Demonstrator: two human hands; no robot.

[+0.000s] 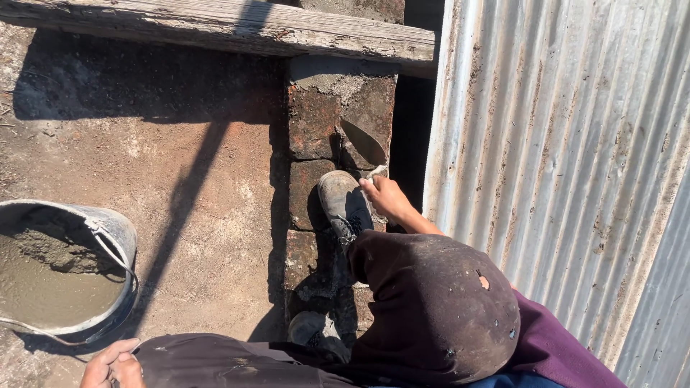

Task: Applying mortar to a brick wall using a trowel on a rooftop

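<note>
My right hand [384, 195] grips a trowel [363, 141] just ahead of my shoe [343, 203]. The brick wall [316, 129] under it has only 1 mortar patch spread. My left hand [111, 363], clenched, rests near the half-full bucket [108, 223].

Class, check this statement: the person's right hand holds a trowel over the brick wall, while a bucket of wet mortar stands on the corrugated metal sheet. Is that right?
Not quite. The head view shows the bucket standing on the bare ground left of the brick wall, not on the corrugated metal sheet. The rest holds: the right hand holds the trowel over the bricks.
</note>
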